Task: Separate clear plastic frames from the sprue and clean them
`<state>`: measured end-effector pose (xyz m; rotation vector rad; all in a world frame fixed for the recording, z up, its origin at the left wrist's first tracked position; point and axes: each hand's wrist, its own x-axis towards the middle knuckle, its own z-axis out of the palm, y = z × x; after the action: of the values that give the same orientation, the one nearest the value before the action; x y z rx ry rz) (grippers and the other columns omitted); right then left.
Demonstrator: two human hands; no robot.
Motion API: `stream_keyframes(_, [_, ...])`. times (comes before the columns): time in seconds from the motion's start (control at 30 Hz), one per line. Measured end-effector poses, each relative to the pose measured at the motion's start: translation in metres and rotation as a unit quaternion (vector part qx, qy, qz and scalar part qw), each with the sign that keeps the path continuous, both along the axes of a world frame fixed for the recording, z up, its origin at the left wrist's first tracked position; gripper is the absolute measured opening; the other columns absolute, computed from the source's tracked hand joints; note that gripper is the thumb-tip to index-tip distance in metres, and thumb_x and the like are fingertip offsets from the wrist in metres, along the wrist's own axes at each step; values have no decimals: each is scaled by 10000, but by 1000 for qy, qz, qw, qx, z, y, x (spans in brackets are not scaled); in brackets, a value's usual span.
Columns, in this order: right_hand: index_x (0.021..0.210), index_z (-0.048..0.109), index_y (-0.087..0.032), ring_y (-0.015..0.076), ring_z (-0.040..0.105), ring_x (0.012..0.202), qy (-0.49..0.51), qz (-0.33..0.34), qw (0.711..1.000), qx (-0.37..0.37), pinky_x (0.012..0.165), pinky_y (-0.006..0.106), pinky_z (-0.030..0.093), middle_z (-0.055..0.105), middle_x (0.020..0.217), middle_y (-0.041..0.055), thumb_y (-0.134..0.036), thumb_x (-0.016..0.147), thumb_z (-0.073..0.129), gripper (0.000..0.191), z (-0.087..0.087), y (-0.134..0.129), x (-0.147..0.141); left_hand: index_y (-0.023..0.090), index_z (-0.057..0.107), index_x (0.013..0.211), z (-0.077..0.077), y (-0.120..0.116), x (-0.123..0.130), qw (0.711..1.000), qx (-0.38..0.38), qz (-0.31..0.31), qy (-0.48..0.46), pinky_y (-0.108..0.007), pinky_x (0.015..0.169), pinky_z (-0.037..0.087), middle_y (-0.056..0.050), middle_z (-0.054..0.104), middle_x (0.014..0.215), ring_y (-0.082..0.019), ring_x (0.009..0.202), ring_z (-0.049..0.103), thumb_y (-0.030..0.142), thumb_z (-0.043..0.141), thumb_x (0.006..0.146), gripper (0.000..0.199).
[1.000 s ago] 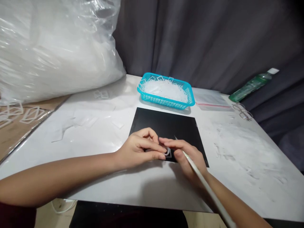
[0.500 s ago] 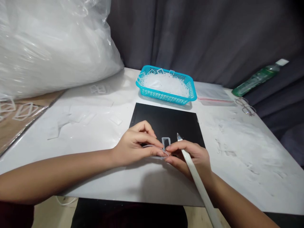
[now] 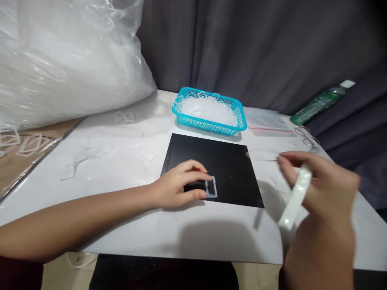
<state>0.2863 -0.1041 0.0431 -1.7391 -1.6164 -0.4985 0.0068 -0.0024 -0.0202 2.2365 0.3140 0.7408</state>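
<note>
My left hand (image 3: pixel 181 183) rests at the front of the black mat (image 3: pixel 211 157), thumb and fingertips on a small translucent rectangular frame (image 3: pixel 215 187) lying there. Off to the right, above the white table, my right hand (image 3: pixel 320 185) is raised and blurred by motion. It holds a white-handled tool (image 3: pixel 296 197), whose handle slants down from the palm. Between its thumb and forefinger is a thin clear strip (image 3: pixel 263 155), smeared and pointing left over the mat's right edge.
A blue basket (image 3: pixel 211 125) full of small white pieces stands behind the mat. Clear bags (image 3: pixel 269 123), glasses (image 3: pixel 306 136) and a green bottle (image 3: pixel 322 102) are at the back right. A large plastic sack (image 3: pixel 72 60) fills the back left; loose frames (image 3: pixel 32 145) lie below it.
My right hand has parted from my left and swung right with the tool and a thin strip. My left hand has stayed nearly in place, now pressing the frame on the mat.
</note>
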Motion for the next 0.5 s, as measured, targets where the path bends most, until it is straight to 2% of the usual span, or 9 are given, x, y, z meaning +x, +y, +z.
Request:
stream_keyframes(0.07, [844,695,-231,252,670,650,-37,-148,986,-62,570,347,480,692,684,51,-276,785,655,85,3,-14,48,183,623,1185,-8,0,1,992,91,-47,69,-438,1020,426,-129,587,1226,-263,1190,518,381,573,893,357])
stream_keyframes(0.13, [709,676,-278,219,550,428,-88,-210,963,-147,426,326,397,574,485,6,-335,800,634,115,2,-29,89,181,596,1222,-14,-2,2,977,162,-89,109,-494,1084,338,-124,588,1277,-290,1258,473,412,568,893,403])
stream_keyframes(0.17, [616,654,-285,185,430,318,-97,-232,957,-146,370,313,340,470,391,-18,-364,770,665,173,1,-34,102,183,581,1239,-16,-3,1,970,186,-97,123,-512,1102,303,-120,589,1284,-291,1264,472,425,565,893,423])
stream_keyframes(0.23, [612,672,-262,162,355,291,-85,-265,948,-156,364,311,312,419,365,-13,-390,790,642,221,-2,-36,109,190,580,1230,-17,-4,1,961,213,-96,144,-525,1114,268,-108,610,1260,-277,1226,511,423,544,906,402])
stream_keyframes(0.27, [676,703,-239,169,397,322,-67,-266,949,-158,387,314,325,460,395,5,-394,819,606,232,-3,-32,102,191,596,1200,-16,-4,1,959,221,-92,149,-524,1112,269,-100,630,1224,-269,1197,533,421,535,912,374])
stream_keyframes(0.33, [896,737,-184,199,543,468,-4,-208,964,-165,465,316,376,591,532,53,-389,881,519,300,-6,-17,72,191,627,1122,-14,-4,2,958,228,-80,153,-519,1093,293,-84,665,1133,-259,1138,564,409,522,919,316])
stream_keyframes(0.37, [1003,723,-170,203,577,531,40,-141,976,-160,505,316,401,632,603,63,-405,916,453,369,-8,-8,52,192,636,1088,-13,-4,3,958,229,-73,154,-515,1080,309,-74,673,1088,-249,1100,580,392,520,921,285])
stream_keyframes(0.4, [1045,716,-164,189,569,530,93,-45,979,-175,511,310,408,639,629,61,-446,949,363,461,-11,0,31,195,641,1063,-12,-4,4,959,229,-66,155,-509,1069,321,-65,676,1052,-238,1059,593,370,518,923,255])
stream_keyframes(0.5, [1076,710,-196,151,539,549,206,165,928,-262,506,276,397,605,657,39,-515,966,288,541,-26,19,-26,193,650,983,-11,-4,8,958,239,-42,155,-495,1057,330,-48,673,955,-207,970,603,261,493,921,181])
